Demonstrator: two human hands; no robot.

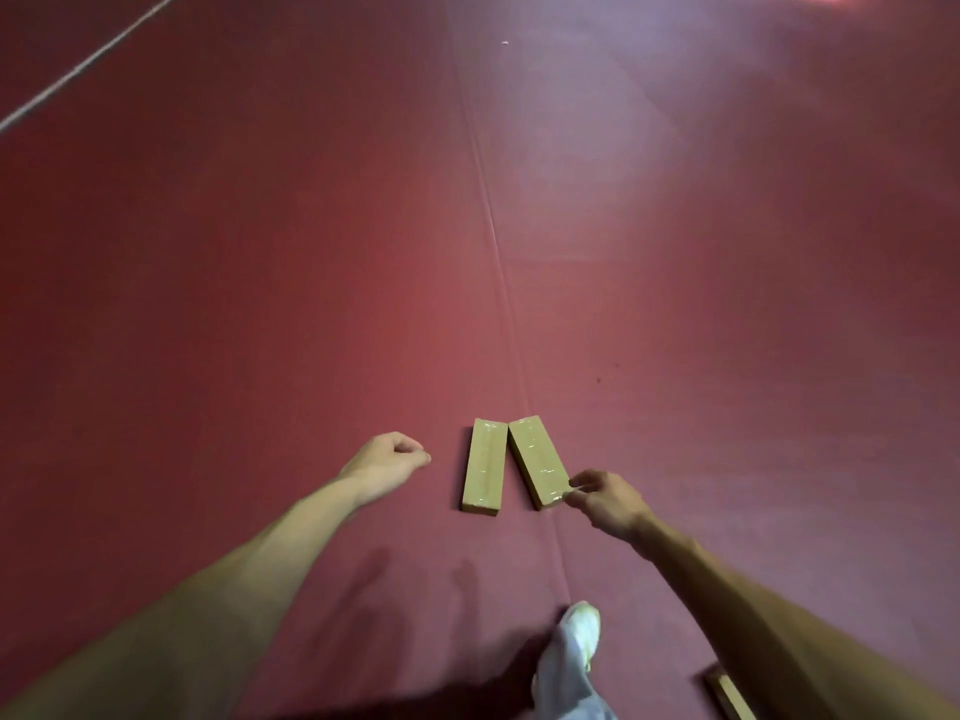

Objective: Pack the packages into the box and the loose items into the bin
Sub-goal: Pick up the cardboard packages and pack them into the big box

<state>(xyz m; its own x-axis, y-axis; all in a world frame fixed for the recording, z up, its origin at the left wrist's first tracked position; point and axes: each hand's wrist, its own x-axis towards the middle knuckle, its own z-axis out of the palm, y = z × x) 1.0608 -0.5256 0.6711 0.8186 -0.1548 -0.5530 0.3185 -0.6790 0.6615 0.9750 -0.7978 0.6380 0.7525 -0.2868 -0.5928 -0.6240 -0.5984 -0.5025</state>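
Observation:
Two long tan packages wrapped in clear tape lie side by side on the red floor. The left package points straight away from me; the right package is angled, its far end touching the left one. My right hand reaches to the near right corner of the right package, fingertips touching or just at its edge, fingers curled but apart. My left hand hovers a short way left of the left package, fingers loosely closed with nothing in them. No box or bin is in view.
A seam in the red floor mat runs from the far side toward me, passing under the packages. My foot in a white shoe stands near the bottom. A cardboard edge shows at the bottom right. A white line crosses the far left.

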